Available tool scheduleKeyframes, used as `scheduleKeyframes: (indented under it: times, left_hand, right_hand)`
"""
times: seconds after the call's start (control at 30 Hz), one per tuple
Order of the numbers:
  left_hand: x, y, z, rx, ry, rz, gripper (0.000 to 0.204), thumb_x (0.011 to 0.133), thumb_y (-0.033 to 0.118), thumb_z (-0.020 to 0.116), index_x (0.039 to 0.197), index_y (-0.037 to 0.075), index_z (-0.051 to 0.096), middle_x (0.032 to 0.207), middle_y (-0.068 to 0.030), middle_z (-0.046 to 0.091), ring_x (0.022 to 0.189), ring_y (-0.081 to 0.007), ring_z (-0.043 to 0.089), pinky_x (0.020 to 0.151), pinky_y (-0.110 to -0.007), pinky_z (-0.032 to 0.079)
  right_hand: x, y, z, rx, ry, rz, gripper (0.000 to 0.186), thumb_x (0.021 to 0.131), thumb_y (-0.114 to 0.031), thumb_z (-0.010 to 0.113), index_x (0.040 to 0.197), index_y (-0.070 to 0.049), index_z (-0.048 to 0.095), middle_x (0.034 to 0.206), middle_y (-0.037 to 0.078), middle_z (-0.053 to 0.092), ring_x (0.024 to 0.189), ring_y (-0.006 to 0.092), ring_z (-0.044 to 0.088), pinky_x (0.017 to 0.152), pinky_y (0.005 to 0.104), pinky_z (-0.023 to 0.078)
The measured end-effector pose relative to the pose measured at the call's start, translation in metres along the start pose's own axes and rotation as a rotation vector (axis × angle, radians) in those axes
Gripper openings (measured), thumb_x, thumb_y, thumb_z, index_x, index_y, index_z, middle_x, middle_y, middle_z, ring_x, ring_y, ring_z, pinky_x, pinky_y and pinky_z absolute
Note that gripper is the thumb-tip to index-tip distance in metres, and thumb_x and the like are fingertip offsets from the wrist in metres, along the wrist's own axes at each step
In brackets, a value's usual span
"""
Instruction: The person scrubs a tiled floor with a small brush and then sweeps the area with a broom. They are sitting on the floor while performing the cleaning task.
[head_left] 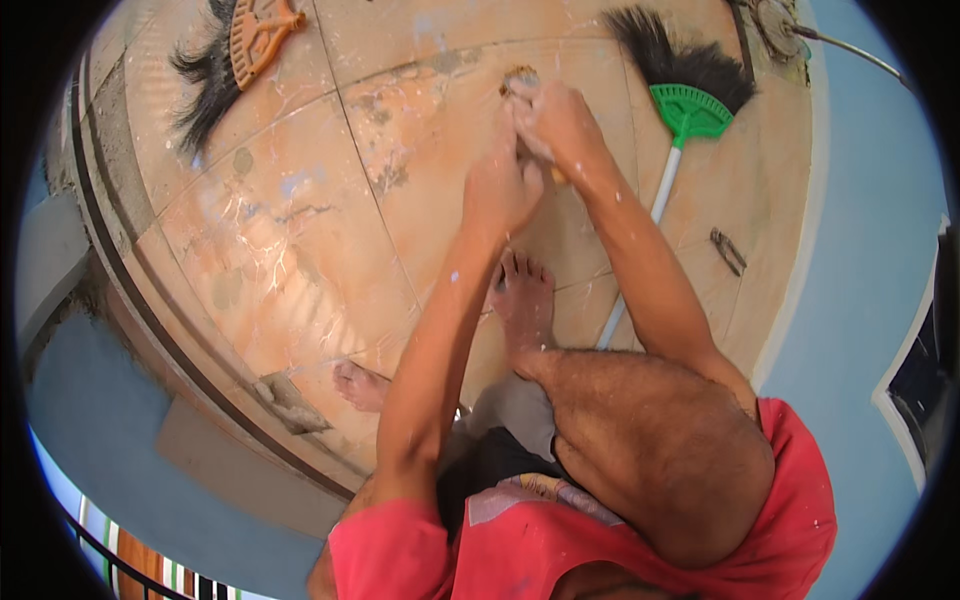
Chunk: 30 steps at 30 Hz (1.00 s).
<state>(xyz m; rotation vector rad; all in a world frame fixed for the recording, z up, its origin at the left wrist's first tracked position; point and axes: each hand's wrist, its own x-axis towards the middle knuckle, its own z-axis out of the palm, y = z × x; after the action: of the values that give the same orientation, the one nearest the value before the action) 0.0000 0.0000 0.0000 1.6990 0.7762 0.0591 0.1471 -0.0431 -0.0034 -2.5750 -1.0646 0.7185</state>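
Note:
Both arms stretch forward and my hands meet just above the tiled floor. My right hand (562,122) is closed, its fingers bent near a small mottled brown-and-grey thing (519,80) whose kind I cannot make out. Against it, my left hand (497,192) is closed too, fingertips touching the right hand. Whatever lies between them is mostly hidden and blurred. A bit of something yellowish (559,176) shows under my right wrist. To the right lies a broom (690,110) with a green head, black bristles and a white handle that passes behind my right forearm.
An orange broom head (262,38) with black bristles lies at the far left. Dark pliers (728,252) rest on the tiles (290,240) near the blue wall (850,250). A metal-handled tool (780,28) stands in the far right corner. A raised ledge runs along the left.

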Motion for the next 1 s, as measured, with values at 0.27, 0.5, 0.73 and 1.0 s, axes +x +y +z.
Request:
scheduleKeyframes:
  times: [0.27,0.5,0.73,1.0]
  left_hand:
    - [-0.005,-0.027,-0.01,0.161,0.015,0.049,0.066,0.091,0.012,0.061,0.155,0.003,0.049,0.116,-0.0291,0.073,0.104,-0.0434,0.072,0.09,-0.048,0.056]
    - [-0.004,-0.021,-0.023,-0.253,0.315,-0.131,0.047,0.1,0.021,0.068,0.14,-0.003,0.065,0.108,-0.0189,0.079,0.089,-0.0288,0.077,0.076,-0.037,0.059]
    - [-0.044,-0.051,-0.055,-0.487,0.161,-0.355,0.025,0.1,0.016,0.073,0.114,-0.006,0.077,0.089,-0.0079,0.077,0.073,-0.0109,0.066,0.066,-0.026,0.053]
    - [-0.049,-0.051,-0.063,-0.613,0.15,-0.451,0.02,0.101,0.018,0.073,0.099,-0.002,0.075,0.085,-0.0064,0.073,0.07,-0.012,0.063,0.065,-0.026,0.051]
  right_hand:
    - [-0.006,-0.012,0.0,-0.023,0.012,0.045,0.044,0.095,-0.031,0.061,0.131,-0.009,0.074,0.117,0.027,0.072,0.105,0.0474,0.071,0.096,0.0453,0.058]
    - [-0.007,-0.017,-0.011,0.15,0.079,-0.013,0.045,0.099,-0.033,0.066,0.136,-0.009,0.07,0.115,0.027,0.073,0.099,0.0454,0.073,0.089,0.0451,0.059]
    - [-0.12,-0.022,0.024,0.319,-0.083,-0.194,0.065,0.097,-0.03,0.074,0.156,-0.012,0.053,0.123,0.027,0.072,0.082,0.0422,0.073,0.077,0.0455,0.059]
    - [-0.126,-0.034,0.019,0.188,-0.101,-0.23,0.067,0.095,-0.029,0.073,0.156,-0.01,0.051,0.098,0.023,0.074,0.085,0.0449,0.071,0.073,0.0502,0.058]
